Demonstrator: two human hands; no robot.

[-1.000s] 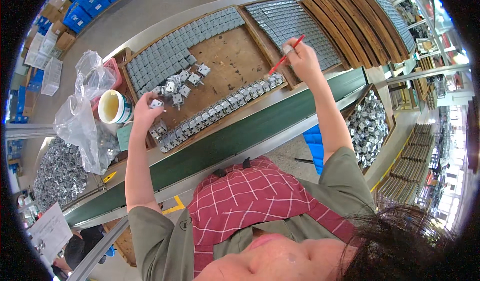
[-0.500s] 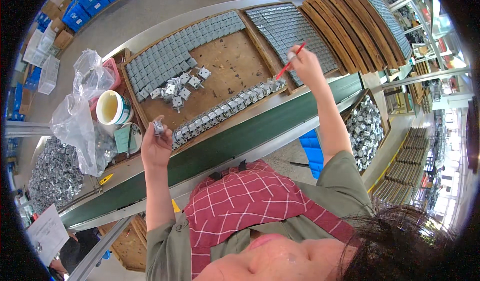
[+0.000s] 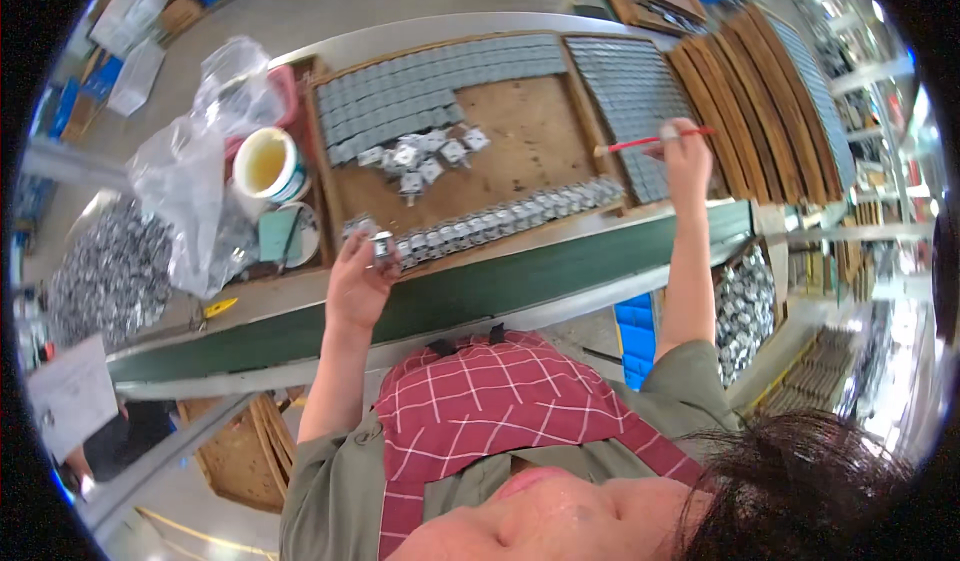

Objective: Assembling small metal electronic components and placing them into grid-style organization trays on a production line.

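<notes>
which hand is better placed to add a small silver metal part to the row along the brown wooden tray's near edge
Probably the left hand: it holds a small silver metal part near the left end of the row. The right hand is taken up by a slim red, pale-tipped tool.

We see a long table carrying two wooden trays side by side toward twelve and one o'clock, a tray stack at two, and, near nine, a heap of metal parts and a yellow tool.
</notes>
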